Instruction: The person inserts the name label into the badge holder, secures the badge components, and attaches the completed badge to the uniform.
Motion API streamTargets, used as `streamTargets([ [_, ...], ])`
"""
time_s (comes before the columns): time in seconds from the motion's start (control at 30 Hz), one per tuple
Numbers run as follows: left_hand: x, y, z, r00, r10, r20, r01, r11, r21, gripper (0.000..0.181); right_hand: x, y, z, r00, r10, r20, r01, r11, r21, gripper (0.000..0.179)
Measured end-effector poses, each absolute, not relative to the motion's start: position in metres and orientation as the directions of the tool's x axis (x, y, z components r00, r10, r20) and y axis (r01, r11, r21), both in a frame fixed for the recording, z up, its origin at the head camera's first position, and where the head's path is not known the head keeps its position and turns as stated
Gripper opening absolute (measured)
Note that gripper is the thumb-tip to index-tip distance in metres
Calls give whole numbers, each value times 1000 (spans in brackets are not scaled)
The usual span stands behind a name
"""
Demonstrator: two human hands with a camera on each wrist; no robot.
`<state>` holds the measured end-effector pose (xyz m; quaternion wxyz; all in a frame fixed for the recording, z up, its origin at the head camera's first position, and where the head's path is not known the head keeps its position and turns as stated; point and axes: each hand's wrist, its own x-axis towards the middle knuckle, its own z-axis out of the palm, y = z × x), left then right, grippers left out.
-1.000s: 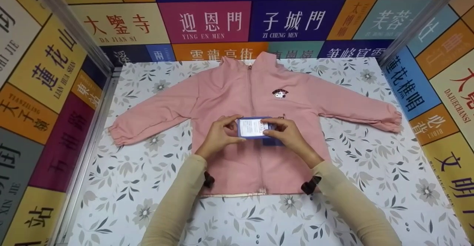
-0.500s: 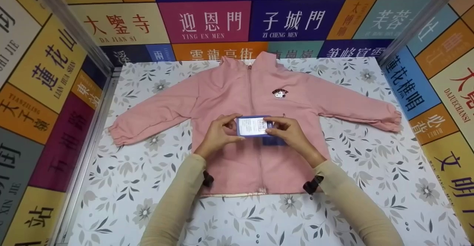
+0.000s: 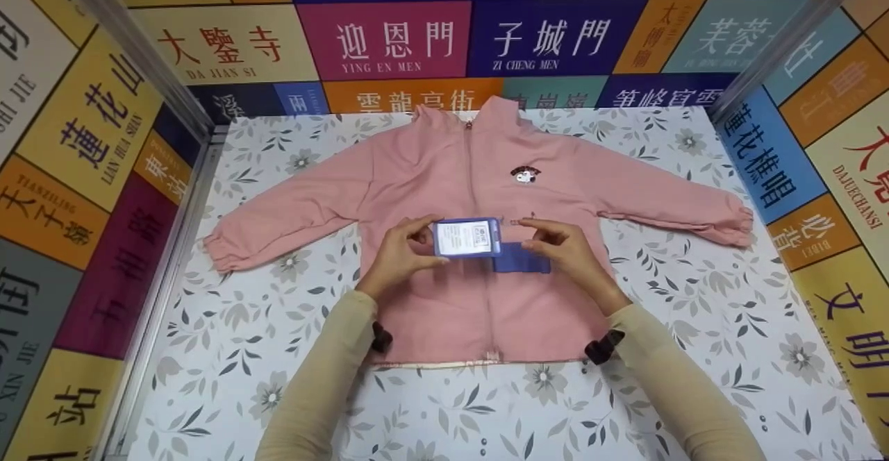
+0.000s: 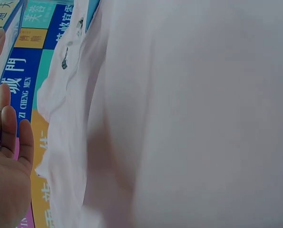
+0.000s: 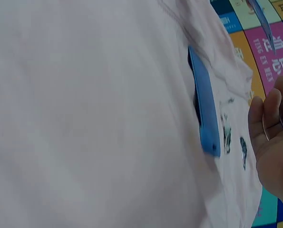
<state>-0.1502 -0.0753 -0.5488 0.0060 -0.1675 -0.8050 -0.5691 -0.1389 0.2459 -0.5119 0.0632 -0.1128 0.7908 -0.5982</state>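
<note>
My left hand (image 3: 399, 256) pinches the left end of a small blue card holder (image 3: 467, 237) between thumb and fingers, above a pink zip-up jacket. The holder faces up with a white printed card inside; its edge shows in the right wrist view. Just right of it, my right hand (image 3: 569, 256) hangs with thumb and forefinger apart and nothing between them. A second flat blue rectangular piece (image 3: 522, 258) lies on the jacket below that hand, and in the right wrist view this blue piece (image 5: 207, 104) rests on the cloth.
The pink jacket (image 3: 417, 183) lies front up with both sleeves spread, its zip closed down the middle and a small printed patch (image 3: 525, 175) on the chest. Beneath it is a white floral tabletop (image 3: 694, 350). Panels with coloured lettering (image 3: 396, 41) stand behind and at both sides.
My right hand has let go of the card holder and moved right. The left hand has drawn the holder slightly left, and more of the blue piece beneath shows.
</note>
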Motion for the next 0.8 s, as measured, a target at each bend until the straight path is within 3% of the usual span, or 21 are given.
streamTargets([
  [0.37, -147, -82, -551, -953, 251, 170, 234, 252, 939, 73, -156, 296, -556, -966, -238, 103, -208, 474, -856, 47],
  [0.8, -146, -83, -555, -950, 257, 178, 247, 267, 932, 72, -156, 308, -571, -910, -387, 146, -395, 707, -586, 76],
])
